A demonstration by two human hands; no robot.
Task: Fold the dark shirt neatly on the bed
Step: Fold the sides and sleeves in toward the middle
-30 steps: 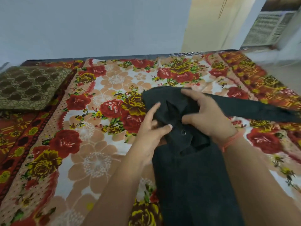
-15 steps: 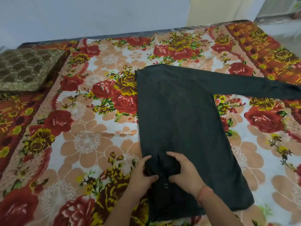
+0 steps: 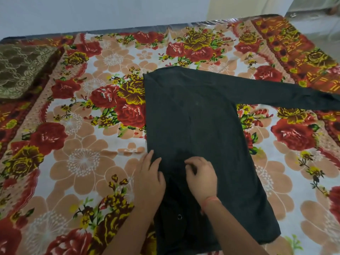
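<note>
Item, far left: a brown cushion with a pale lace pattern lay at the left edge of the bed, partly out of view.

Item: a floral bedsheet, red and yellow roses on a cream and peach ground, covered the whole bed. A pale wall stood behind it.

Item: the left hand lay on the shirt's left edge, near the person. Its grip was slack, fingers straight and pointing away, holding nothing.

Item, centre: the dark shirt lay flat on the bedsheet, its body running from mid-bed toward the person, the left side folded to a straight edge. A small round snap showed on the near part, between the forearms.

Item: the right hand sat on the shirt's body, just beside the left hand. Its grip was closed, fingers curled with tips pinching the cloth. A thin orange thread band circled the wrist.

Item, right: one sleeve stretched out flat from the shirt's far corner toward the right edge of the view, across the sheet's orange border.

Item, far right: pale floor showed beyond the bed's corner.
</note>
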